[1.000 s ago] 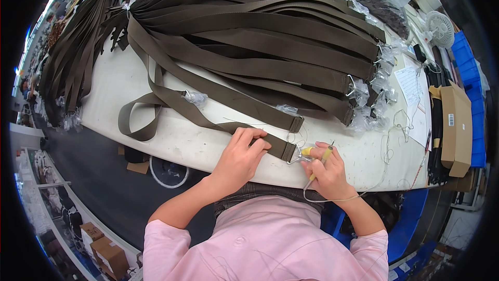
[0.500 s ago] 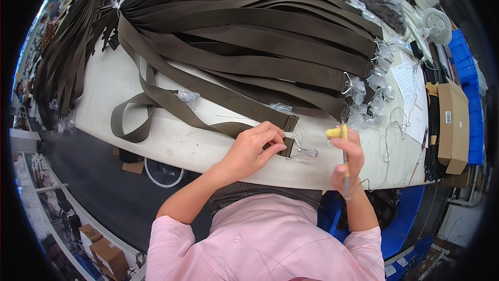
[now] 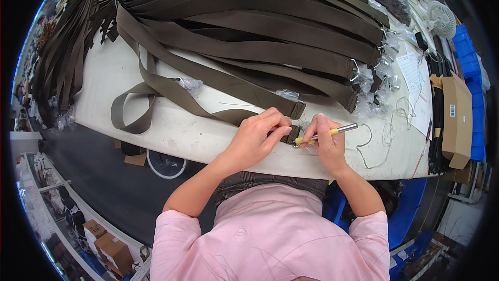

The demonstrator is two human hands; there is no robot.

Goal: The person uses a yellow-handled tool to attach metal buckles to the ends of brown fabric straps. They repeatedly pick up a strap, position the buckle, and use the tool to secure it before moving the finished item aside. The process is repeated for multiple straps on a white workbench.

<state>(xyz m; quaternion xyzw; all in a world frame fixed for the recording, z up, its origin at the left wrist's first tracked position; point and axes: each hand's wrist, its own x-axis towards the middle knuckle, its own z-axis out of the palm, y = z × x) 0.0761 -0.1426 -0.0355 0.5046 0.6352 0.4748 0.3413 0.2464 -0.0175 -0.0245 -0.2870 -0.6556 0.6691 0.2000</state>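
Head view: left hand point(image 3: 258, 136) pinches olive strap point(image 3: 208, 81); right hand point(image 3: 327, 143) grips yellow-handled tool point(image 3: 325, 134); blue crates' point(image 3: 468, 60) contents unseen.

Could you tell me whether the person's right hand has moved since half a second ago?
Yes. The right hand, holding the yellow-handled tool, has come down and left toward the strap end at the table's near edge.

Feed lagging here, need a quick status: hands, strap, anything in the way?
Left hand pinching olive strap end at its buckle. Right hand gripping yellow-handled tool, tip at buckle. Loose thread on white table beside right hand, not blocking.
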